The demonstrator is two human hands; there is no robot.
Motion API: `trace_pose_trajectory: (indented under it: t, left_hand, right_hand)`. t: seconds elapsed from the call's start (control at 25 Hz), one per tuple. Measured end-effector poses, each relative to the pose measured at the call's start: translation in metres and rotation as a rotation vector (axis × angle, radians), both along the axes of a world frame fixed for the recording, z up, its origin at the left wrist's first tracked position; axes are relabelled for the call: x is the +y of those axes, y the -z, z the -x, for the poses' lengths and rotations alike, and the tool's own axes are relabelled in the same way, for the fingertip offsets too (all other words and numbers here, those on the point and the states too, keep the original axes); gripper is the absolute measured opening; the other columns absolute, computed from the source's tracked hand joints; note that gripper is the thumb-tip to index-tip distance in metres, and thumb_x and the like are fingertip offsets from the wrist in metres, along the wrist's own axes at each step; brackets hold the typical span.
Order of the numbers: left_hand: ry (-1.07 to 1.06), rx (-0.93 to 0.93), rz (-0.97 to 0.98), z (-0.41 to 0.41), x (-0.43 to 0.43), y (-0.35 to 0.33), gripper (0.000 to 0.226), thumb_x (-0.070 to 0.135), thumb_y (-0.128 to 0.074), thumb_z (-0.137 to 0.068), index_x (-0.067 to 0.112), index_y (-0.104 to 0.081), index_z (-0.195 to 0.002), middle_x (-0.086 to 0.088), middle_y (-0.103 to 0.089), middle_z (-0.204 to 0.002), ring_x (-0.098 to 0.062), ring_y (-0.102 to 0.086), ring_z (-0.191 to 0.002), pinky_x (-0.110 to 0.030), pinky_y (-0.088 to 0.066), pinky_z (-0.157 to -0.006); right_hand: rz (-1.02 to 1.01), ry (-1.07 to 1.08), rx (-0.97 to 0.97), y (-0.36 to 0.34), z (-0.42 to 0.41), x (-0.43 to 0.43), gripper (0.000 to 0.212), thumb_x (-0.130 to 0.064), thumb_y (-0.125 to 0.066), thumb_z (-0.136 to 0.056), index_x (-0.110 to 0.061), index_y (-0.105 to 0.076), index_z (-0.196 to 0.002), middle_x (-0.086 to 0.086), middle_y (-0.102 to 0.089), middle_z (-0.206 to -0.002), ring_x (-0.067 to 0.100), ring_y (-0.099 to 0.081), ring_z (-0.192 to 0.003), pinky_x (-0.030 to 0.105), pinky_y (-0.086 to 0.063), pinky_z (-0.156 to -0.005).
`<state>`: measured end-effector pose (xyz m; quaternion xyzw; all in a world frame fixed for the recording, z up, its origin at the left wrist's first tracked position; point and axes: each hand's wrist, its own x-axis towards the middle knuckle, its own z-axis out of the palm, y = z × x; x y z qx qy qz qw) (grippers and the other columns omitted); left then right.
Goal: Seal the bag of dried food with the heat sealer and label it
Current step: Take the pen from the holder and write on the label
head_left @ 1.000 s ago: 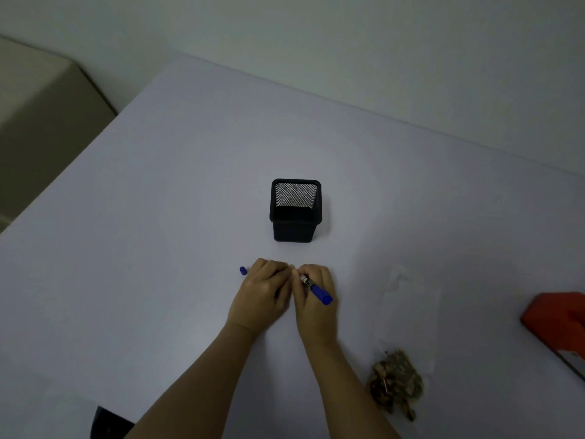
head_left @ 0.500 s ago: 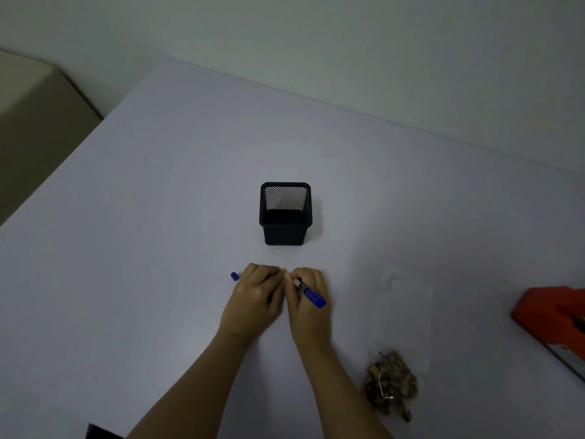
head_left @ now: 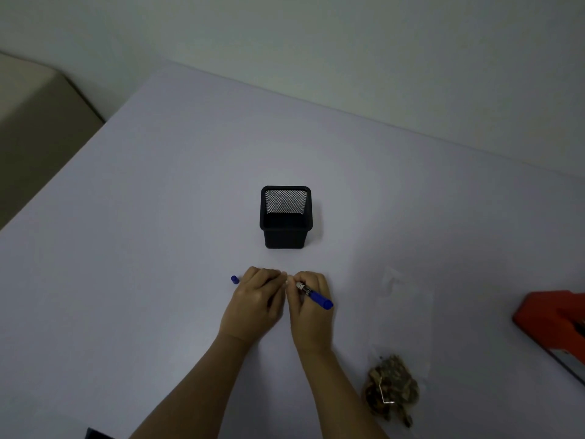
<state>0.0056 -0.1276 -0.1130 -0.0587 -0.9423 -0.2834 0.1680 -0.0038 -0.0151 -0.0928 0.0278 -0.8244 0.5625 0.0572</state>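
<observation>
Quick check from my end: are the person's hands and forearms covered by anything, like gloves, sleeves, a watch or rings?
No. The left hand and right hand are bare, with no gloves and no rings that I can make out. Both forearms are uncovered as far as the frame shows: no sleeves, watch or wristband.

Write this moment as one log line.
right hand: holds blue marker | left hand: beside it | bag: untouched | heat sealer: idle

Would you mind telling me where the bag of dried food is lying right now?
In the head view the bag of dried food lies flat on the table at lower right, beside the right forearm, between the right hand and the red heat sealer.
</observation>
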Motion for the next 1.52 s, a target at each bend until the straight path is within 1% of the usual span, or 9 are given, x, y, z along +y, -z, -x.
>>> trace_pose_trajectory:
  t: [0.08,0.28,0.48,0.64,0.8,1.0,1.12,1.24,1.52]
  left_hand:
    - [0.000,-0.002,0.000,0.000,0.000,0.000,0.025,0.019,-0.055,-0.085,0.005,-0.073,-0.094,-0.007,-0.070,-0.088,-0.011,-0.050,-0.086,-0.018,-0.040,-0.082]
    - [-0.005,-0.008,-0.015,0.000,0.000,0.000,0.025,0.021,-0.055,-0.085,0.005,-0.073,-0.094,-0.006,-0.069,-0.087,-0.011,-0.050,-0.086,-0.018,-0.041,-0.080]
    - [0.003,-0.005,-0.013,0.000,0.001,-0.001,0.025,0.020,-0.055,-0.085,0.005,-0.073,-0.095,-0.007,-0.070,-0.088,-0.011,-0.050,-0.086,-0.019,-0.041,-0.080]
    - [-0.004,-0.020,-0.016,0.000,0.000,-0.001,0.025,0.021,-0.056,-0.085,0.005,-0.073,-0.095,-0.007,-0.070,-0.088,-0.011,-0.050,-0.086,-0.018,-0.041,-0.081]
    - [-0.007,-0.031,-0.012,-0.001,0.001,-0.004,0.027,0.020,-0.054,-0.086,0.005,-0.073,-0.096,-0.007,-0.070,-0.088,-0.011,-0.050,-0.087,-0.018,-0.041,-0.082]
    - [-0.017,-0.057,-0.008,-0.001,0.001,-0.004,0.027,0.021,-0.053,-0.086,0.005,-0.072,-0.097,-0.007,-0.070,-0.090,-0.011,-0.050,-0.088,-0.018,-0.040,-0.083]
    - [-0.024,-0.082,-0.002,0.000,0.002,-0.007,0.027,0.019,-0.051,-0.086,0.004,-0.071,-0.097,-0.006,-0.069,-0.090,-0.012,-0.050,-0.086,-0.018,-0.040,-0.081]
    - [-0.026,-0.131,-0.032,0.001,0.003,-0.014,0.027,0.020,-0.049,-0.088,0.004,-0.069,-0.097,-0.005,-0.067,-0.090,-0.012,-0.051,-0.083,-0.016,-0.039,-0.079]
    - [-0.046,-0.168,-0.118,0.000,0.003,-0.022,0.022,0.015,-0.048,-0.087,0.005,-0.062,-0.100,-0.006,-0.062,-0.098,-0.005,-0.048,-0.090,-0.018,-0.043,-0.084]
  right_hand:
    - [-0.009,-0.004,0.022,-0.003,-0.001,0.000,0.043,-0.044,-0.040,-0.089,-0.005,-0.057,-0.085,-0.028,-0.041,-0.081,-0.019,-0.047,-0.081,-0.003,-0.039,-0.071]
    - [0.002,-0.017,0.036,-0.001,-0.001,0.000,0.038,-0.043,-0.041,-0.089,-0.008,-0.056,-0.086,-0.027,-0.042,-0.082,-0.019,-0.048,-0.081,-0.002,-0.040,-0.071]
    - [-0.048,0.000,0.038,0.004,0.000,0.001,0.017,-0.019,-0.058,-0.087,-0.003,-0.058,-0.084,-0.019,-0.043,-0.081,-0.013,-0.048,-0.078,-0.003,-0.039,-0.069]
    - [-0.075,-0.002,0.057,0.005,-0.001,0.001,0.022,-0.024,-0.054,-0.088,-0.004,-0.058,-0.082,-0.013,-0.045,-0.080,-0.010,-0.048,-0.076,-0.001,-0.040,-0.069]
    - [-0.088,0.053,0.058,0.006,0.001,0.002,0.005,-0.003,-0.063,-0.084,-0.003,-0.058,-0.082,-0.011,-0.046,-0.080,-0.006,-0.049,-0.075,0.000,-0.041,-0.068]
    - [-0.073,0.055,0.051,0.003,0.002,0.003,0.007,-0.012,-0.060,-0.086,-0.012,-0.059,-0.079,-0.006,-0.056,-0.071,0.002,-0.055,-0.067,0.004,-0.044,-0.064]
    - [0.090,0.220,0.023,-0.004,0.003,0.006,0.005,-0.019,-0.061,-0.085,-0.016,-0.058,-0.081,-0.015,-0.058,-0.073,-0.005,-0.060,-0.072,0.004,-0.046,-0.066]
    - [0.243,0.291,-0.010,-0.011,0.002,0.011,0.011,-0.026,-0.061,-0.084,-0.015,-0.059,-0.082,-0.011,-0.062,-0.077,-0.002,-0.061,-0.074,0.008,-0.048,-0.071]
    - [0.999,0.335,-0.513,-0.066,0.002,0.021,0.028,-0.036,-0.047,-0.079,-0.011,-0.060,-0.079,-0.009,-0.066,-0.063,0.001,-0.062,-0.061,0.012,-0.053,-0.062]
